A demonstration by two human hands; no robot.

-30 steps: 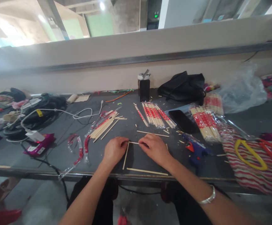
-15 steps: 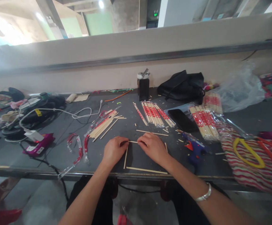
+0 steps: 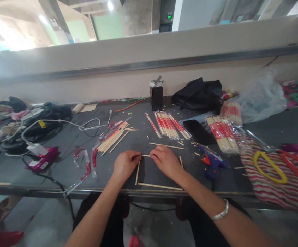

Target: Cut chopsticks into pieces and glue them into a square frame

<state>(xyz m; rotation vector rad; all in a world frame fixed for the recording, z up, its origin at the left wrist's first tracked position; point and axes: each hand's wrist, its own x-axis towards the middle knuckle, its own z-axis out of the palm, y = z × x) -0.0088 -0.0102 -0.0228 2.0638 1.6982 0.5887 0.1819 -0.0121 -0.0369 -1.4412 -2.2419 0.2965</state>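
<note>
Both of my hands pinch one thin wooden stick (image 3: 145, 155) lying crosswise just above the table. My left hand (image 3: 125, 167) is closed on its left end, and my right hand (image 3: 165, 161) grips it farther right, covering the rest. Below my left fingers a short stick (image 3: 137, 173) runs toward the table edge. A longer stick (image 3: 160, 186) lies along the front edge. Another short stick (image 3: 181, 162) shows partly behind my right wrist. Beyond my hands lies a further stick (image 3: 166, 145), apart from them.
Loose chopsticks (image 3: 113, 138) lie left, wrapped chopsticks (image 3: 166, 125) ahead. A blue glue gun (image 3: 214, 165), dark phone (image 3: 199, 131) and striped cloth (image 3: 260, 178) with yellow-handled scissors (image 3: 269, 168) are right. A white cable (image 3: 61, 120) and purple packet (image 3: 43, 160) are left.
Hardly anything differs. Both hands keep their pinch on the stick, and the right hand appears very slightly farther left as the view shifts a little.
</note>
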